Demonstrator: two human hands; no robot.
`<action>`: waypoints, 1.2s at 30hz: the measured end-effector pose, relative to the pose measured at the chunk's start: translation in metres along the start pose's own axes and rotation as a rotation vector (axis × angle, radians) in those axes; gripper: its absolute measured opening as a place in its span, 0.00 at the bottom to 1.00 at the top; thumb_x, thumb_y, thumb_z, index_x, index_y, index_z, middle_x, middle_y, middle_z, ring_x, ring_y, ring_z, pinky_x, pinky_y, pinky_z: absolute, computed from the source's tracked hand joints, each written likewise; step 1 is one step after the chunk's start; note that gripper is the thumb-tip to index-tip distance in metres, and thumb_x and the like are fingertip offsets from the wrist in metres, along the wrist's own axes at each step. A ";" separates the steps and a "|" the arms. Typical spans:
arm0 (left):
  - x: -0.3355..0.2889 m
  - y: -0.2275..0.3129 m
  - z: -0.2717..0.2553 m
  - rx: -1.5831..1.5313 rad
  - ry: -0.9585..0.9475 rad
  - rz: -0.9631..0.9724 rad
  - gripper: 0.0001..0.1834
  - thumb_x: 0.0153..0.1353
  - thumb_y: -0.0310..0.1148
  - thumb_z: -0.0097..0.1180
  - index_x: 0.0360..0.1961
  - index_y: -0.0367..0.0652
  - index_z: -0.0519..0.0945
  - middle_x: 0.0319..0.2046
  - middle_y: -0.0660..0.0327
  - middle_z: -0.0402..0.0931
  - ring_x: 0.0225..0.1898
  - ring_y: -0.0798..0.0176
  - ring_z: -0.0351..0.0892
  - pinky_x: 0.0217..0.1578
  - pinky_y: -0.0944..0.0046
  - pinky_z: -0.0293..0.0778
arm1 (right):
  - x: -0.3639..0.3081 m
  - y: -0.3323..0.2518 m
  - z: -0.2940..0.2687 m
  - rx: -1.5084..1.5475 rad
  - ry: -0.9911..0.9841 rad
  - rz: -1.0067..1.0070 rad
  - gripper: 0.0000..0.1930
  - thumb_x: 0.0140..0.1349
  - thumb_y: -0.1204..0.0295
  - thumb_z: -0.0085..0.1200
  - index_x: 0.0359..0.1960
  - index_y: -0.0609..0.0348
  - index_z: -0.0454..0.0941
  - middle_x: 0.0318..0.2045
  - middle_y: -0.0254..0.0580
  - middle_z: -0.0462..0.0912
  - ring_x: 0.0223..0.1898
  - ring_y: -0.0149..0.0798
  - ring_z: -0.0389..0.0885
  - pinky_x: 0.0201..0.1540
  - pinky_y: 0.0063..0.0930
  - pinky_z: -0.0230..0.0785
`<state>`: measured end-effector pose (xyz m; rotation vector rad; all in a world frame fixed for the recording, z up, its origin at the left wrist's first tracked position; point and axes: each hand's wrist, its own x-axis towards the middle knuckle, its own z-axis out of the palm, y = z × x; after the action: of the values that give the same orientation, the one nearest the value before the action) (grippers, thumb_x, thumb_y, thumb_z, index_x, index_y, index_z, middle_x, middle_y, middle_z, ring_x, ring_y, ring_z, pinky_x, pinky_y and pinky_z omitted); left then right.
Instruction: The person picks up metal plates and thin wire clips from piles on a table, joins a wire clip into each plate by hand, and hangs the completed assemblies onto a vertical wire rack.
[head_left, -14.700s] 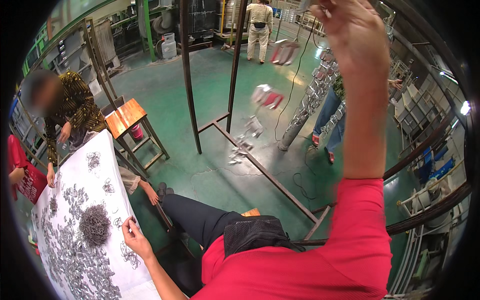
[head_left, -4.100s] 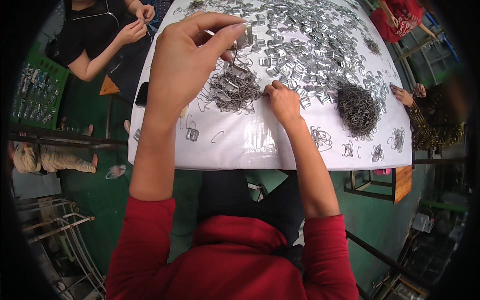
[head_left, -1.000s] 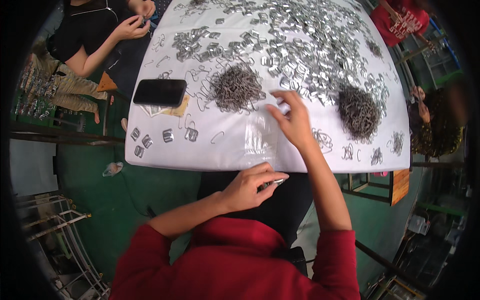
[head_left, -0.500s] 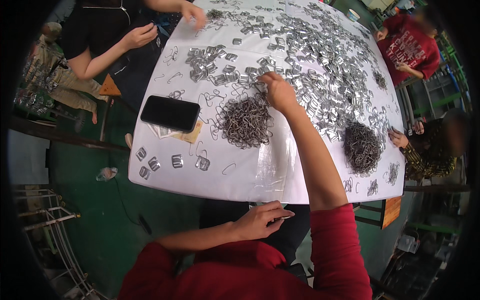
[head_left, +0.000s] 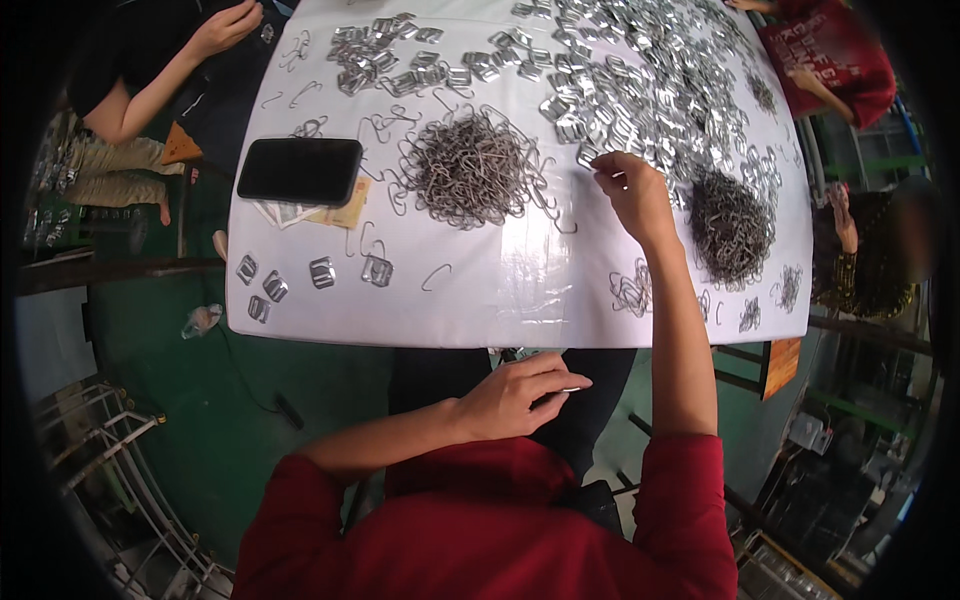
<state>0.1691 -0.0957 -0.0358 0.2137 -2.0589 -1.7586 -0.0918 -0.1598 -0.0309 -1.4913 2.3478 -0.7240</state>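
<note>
My left hand (head_left: 515, 396) is just off the table's near edge, fingers closed around a small flat metal piece (head_left: 572, 389), mostly hidden. Over the table, my right hand (head_left: 638, 200) reaches the near edge of a large spread of silver metal buckles (head_left: 600, 90). Its thumb and fingertips are pinched at one silver buckle (head_left: 587, 155) there. Left of that hand lies a tangled heap of bent wire hooks (head_left: 468, 168), with a few loose hooks around it. A second dark heap of wire hooks (head_left: 732, 228) sits to its right.
A black phone (head_left: 300, 170) rests on some paper slips (head_left: 343, 205) at the left. Several separate buckles (head_left: 321, 272) lie near the left front edge of the white-covered table (head_left: 400, 315). Other people sit at the left and right sides, one person's hand (head_left: 228, 28) raised at the far left.
My right hand has moved right and nearer, from beside the left hook heap to the buckles' near edge. My left hand keeps its piece. The whole view has shifted.
</note>
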 end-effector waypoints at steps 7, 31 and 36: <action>0.003 0.011 0.006 0.011 -0.032 -0.056 0.18 0.50 0.18 0.55 0.44 0.44 0.79 0.28 0.60 0.71 0.27 0.64 0.71 0.29 0.66 0.70 | -0.036 -0.002 0.007 -0.101 -0.249 -0.020 0.07 0.49 0.74 0.58 0.31 0.57 0.80 0.30 0.42 0.80 0.30 0.42 0.79 0.35 0.31 0.70; 0.009 0.011 0.024 0.183 -0.017 -0.080 0.17 0.48 0.16 0.54 0.41 0.40 0.80 0.30 0.58 0.74 0.27 0.67 0.75 0.30 0.70 0.73 | -0.204 0.164 -0.093 -0.047 0.503 0.635 0.15 0.53 0.69 0.59 0.42 0.58 0.76 0.26 0.45 0.81 0.25 0.40 0.79 0.32 0.32 0.70; 0.005 0.010 0.020 0.110 -0.015 -0.087 0.18 0.49 0.16 0.55 0.43 0.41 0.79 0.31 0.60 0.74 0.29 0.69 0.75 0.30 0.71 0.72 | -0.142 0.078 -0.064 0.137 0.500 0.285 0.07 0.55 0.76 0.54 0.36 0.61 0.76 0.30 0.43 0.80 0.26 0.35 0.77 0.32 0.29 0.68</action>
<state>0.1581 -0.0773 -0.0273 0.3284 -2.1900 -1.7028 -0.1200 0.0119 -0.0255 -0.9678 2.7137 -1.2627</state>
